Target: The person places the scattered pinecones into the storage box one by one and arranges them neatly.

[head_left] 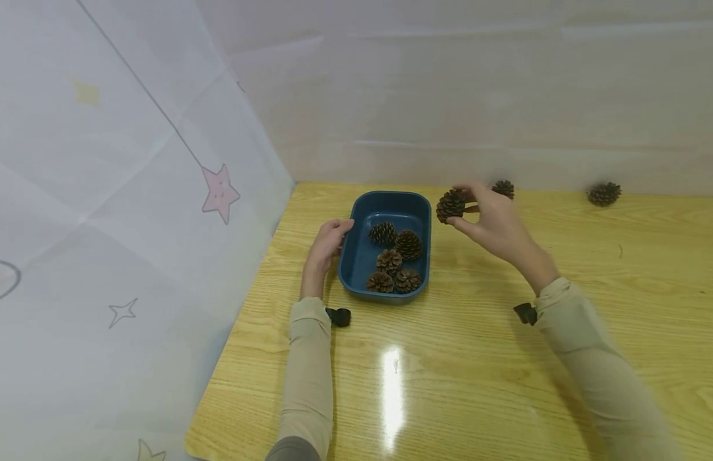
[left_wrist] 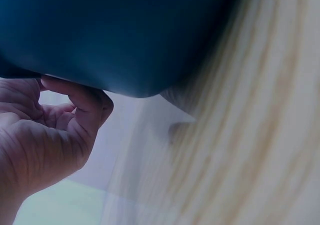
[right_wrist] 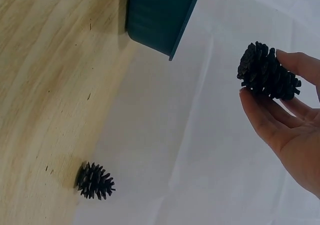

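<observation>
A dark blue rectangular tub [head_left: 356, 253] stands on the table with several brown pine cones [head_left: 408, 244] inside, most of them toward its near end. My left hand [head_left: 327, 246] grips the tub's left rim, thumb over the edge; in the left wrist view its curled fingers lie against the outer wall. To the right of the tub, my right hand [head_left: 494, 224] pinches another pine cone [head_left: 450, 206] between thumb and fingers. The right wrist view shows this held cone [right_wrist: 265, 72] up off the table.
Two more pine cones lie along the table's back edge, one [head_left: 503, 188] just behind my right hand and one [head_left: 604, 194] farther right. A pale sheet [head_left: 477, 96] hangs behind the wooden table [head_left: 477, 358], and a star-patterned one [head_left: 131, 224] hangs at the left.
</observation>
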{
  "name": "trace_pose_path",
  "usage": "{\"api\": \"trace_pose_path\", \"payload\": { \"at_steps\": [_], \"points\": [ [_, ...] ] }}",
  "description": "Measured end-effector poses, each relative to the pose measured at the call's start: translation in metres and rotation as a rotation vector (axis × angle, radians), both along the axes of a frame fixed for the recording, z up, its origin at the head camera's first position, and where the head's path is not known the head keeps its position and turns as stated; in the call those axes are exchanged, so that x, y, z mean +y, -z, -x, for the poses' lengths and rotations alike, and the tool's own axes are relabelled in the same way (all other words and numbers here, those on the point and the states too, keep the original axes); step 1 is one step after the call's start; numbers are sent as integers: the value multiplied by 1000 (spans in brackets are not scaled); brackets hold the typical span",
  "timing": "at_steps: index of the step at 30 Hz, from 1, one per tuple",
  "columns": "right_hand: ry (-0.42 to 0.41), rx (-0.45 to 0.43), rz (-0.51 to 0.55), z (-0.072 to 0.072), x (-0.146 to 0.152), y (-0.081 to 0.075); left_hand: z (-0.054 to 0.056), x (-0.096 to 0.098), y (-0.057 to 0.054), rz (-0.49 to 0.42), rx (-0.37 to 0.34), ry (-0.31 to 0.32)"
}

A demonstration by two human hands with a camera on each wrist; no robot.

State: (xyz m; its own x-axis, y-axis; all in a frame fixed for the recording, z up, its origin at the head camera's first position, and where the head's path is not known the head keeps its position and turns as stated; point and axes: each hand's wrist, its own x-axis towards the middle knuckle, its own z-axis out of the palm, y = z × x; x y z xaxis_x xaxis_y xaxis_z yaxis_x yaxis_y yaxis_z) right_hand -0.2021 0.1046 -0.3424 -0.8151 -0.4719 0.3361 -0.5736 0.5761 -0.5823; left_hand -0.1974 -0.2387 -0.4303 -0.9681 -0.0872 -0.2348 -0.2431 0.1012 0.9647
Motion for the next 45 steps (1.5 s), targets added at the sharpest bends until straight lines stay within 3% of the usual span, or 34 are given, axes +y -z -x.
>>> {"api": "trace_pose_path", "payload": {
  "at_steps": [12, 21, 45],
  "points": [
    [-47, -66, 46, 13, -24, 5, 1, 0, 0, -2, 0, -3],
    [-54, -49, 19, 24, -38, 16, -1, 1, 0, 3, -2, -4],
    [-72, -60, 13, 33, -54, 27, 1, 1, 0, 12, -6, -1]
  ]
}}
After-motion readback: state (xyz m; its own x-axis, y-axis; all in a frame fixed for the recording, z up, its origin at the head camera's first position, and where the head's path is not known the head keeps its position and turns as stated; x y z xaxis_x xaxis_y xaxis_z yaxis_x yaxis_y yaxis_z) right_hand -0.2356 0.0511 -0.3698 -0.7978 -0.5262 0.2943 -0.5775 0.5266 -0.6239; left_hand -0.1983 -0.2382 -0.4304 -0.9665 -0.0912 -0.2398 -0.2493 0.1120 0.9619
